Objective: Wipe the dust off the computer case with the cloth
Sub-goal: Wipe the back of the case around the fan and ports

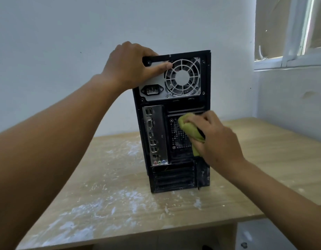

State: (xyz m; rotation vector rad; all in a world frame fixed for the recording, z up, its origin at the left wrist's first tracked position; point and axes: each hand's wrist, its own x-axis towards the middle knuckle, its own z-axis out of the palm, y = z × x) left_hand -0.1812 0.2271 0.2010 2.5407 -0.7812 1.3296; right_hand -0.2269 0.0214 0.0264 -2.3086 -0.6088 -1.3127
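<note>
Left hand (130, 64) is up at centre top of the frame, clamped on the upper corner of the computer case (205, 98). Its fingers curl over the top edge and out of sight, and the thumb lies flat across the grey power-supply plate, tip right at the rim of the round fan grille (182, 76). Right hand (217, 141), lower and right of centre, has the green cloth (189, 131) bunched in its curled fingers and is pressing it onto the rear panel, right over the perforated vent (178, 138). The two hands are well apart, one high, one at mid-height. The case stands upright in the middle of the frame, rear facing the camera, on the wooden desk (111, 210). Below the thumb sits the power socket (152, 91). Down the left side runs the silver port panel (155, 136), and at the bottom the slot covers (174, 179) look grey with dust. White smears streak the desk. Pale wall (65, 33) behind, window (291, 42) at upper right
</note>
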